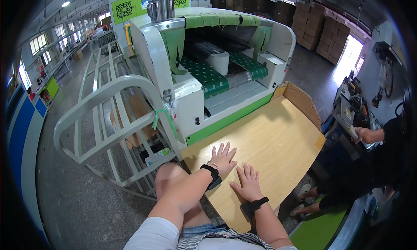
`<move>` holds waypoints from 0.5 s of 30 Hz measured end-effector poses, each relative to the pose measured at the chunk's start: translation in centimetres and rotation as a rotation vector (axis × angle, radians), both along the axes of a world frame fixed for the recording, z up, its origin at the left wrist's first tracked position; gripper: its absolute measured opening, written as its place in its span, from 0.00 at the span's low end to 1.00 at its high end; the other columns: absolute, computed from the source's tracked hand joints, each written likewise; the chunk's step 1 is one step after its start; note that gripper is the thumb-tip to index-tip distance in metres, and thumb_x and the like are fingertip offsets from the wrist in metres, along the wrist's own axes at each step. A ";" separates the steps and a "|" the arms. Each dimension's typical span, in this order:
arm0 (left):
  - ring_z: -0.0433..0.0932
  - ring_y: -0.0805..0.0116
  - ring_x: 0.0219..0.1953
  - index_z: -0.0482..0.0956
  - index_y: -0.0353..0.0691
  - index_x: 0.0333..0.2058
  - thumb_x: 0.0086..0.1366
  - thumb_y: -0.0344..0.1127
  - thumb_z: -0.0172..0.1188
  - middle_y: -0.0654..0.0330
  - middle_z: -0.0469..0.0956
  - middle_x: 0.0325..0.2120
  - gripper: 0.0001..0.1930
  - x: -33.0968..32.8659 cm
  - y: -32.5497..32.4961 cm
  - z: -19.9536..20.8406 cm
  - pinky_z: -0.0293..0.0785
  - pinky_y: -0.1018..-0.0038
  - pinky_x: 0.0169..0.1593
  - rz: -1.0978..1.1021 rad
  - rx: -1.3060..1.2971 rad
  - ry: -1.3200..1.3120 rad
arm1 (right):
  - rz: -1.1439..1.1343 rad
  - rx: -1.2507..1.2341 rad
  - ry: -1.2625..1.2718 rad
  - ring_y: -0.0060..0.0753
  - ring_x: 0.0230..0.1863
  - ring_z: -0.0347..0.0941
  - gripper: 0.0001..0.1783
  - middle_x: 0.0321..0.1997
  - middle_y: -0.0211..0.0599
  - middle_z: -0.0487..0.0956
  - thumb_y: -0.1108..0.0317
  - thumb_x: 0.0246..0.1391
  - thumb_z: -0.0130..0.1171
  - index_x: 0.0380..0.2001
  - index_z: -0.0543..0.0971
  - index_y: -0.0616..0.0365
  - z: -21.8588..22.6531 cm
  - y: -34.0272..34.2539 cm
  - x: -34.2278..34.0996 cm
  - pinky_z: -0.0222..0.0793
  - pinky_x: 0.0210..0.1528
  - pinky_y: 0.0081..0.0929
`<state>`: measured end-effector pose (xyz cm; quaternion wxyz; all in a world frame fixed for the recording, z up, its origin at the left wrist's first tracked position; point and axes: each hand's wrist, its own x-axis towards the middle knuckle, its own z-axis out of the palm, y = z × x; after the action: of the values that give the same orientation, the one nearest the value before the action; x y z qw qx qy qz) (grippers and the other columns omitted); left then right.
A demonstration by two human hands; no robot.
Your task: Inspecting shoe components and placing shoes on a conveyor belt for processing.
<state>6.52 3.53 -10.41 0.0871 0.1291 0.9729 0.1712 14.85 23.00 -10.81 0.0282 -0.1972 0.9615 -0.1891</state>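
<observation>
Left hand (224,159) and right hand (249,183) laid flat on a wood-grain board (282,135)

At the far left of the frame stands a blue and white panel (22,124). Next comes a grey tubular rack (104,89), left of centre, with a green tie (158,118) knotted on its near end. Above, toward the upper middle, a lidded metal pot (161,9) sits on top of a white machine (187,103). Green belts (212,87) with pale spots show inside the machine's opening, beneath hanging green strips (174,50).

The board runs from the machine's front edge toward the lower middle, directly under both hands. Just below centre, the left hand rests on the board's left part, fingers fanned apart and pointing toward the machine. The right hand lies just beside it, a little lower and to the right, its fingers also spread against the surface. Neither hand pinches anything; the board reaches well beyond them to the right, where a cardboard strip (299,103) stands along its far edge.

Stacked cardboard boxes (321,33) fill the upper right. At the right edge, a co-worker's hand (369,135) reaches toward dark equipment (354,106).
</observation>
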 end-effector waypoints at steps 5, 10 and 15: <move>0.34 0.47 0.77 0.52 0.54 0.73 0.69 0.58 0.48 0.51 0.39 0.75 0.37 0.0 0.1 0.4 0.30 0.41 0.73 0.006 0.006 -0.027 | 0.000 0.010 -0.001 0.58 0.79 0.37 0.46 0.79 0.45 0.48 0.32 0.57 0.52 0.73 0.58 0.41 -0.2 0.0 -0.1 0.27 0.75 0.62; 0.34 0.48 0.77 0.52 0.55 0.73 0.69 0.58 0.48 0.51 0.39 0.75 0.37 0.1 0.0 0.4 0.30 0.41 0.73 0.007 0.004 -0.028 | 0.002 0.010 -0.010 0.58 0.79 0.36 0.47 0.79 0.46 0.47 0.32 0.57 0.52 0.73 0.57 0.41 0.0 0.0 -0.1 0.27 0.75 0.62; 0.36 0.46 0.76 0.52 0.55 0.73 0.69 0.60 0.48 0.50 0.40 0.75 0.37 0.0 0.0 0.1 0.31 0.39 0.72 0.004 -0.002 -0.010 | 0.005 0.008 -0.010 0.58 0.79 0.36 0.47 0.80 0.46 0.47 0.31 0.57 0.52 0.73 0.57 0.41 -0.2 0.0 -0.2 0.26 0.75 0.62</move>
<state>6.51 3.55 -10.35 0.0919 0.1264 0.9728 0.1708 14.70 23.00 -10.96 0.0341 -0.1985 0.9617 -0.1861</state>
